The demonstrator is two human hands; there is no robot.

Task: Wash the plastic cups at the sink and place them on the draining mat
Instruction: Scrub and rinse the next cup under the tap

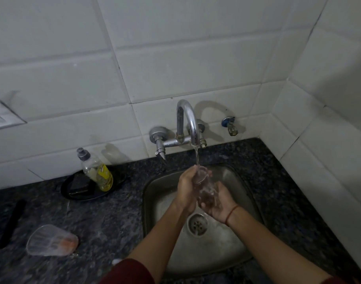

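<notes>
At the far left of the speckled dark granite counter [105, 222] lies a dark strip [11, 222], too blurred to name; no draining mat can be made out in view. Just right of it, a second plastic cup [51, 240] rests on its side. It is clear, ribbed and tapering, with an orange tint at its base, and is probably waiting its turn within reach of the basin. Farther back, a shallow black dish [67, 193] holds a dark sponge [79, 184] and a leaning dish-soap bottle [95, 173], clear with a yellow label and grey cap, likely kept there so drips stay off the stone. Right of that, the chrome wall tap [187, 121] arches over the dull, scuffed steel sink [226, 253] and drops a thin stream of water [197, 156]. The left hand [187, 189] curls round the rim end of the clear plastic cup [204, 181], tilting its mouth up into the stream so the water runs through it. The right hand [218, 203], palm up with fingers curled, grips the cup's lower end from beneath to steady the slick, thin plastic above the round drain [197, 223]. A blue-handled brass valve [229, 125] juts from the glossy white tiles [175, 64] at the right.
</notes>
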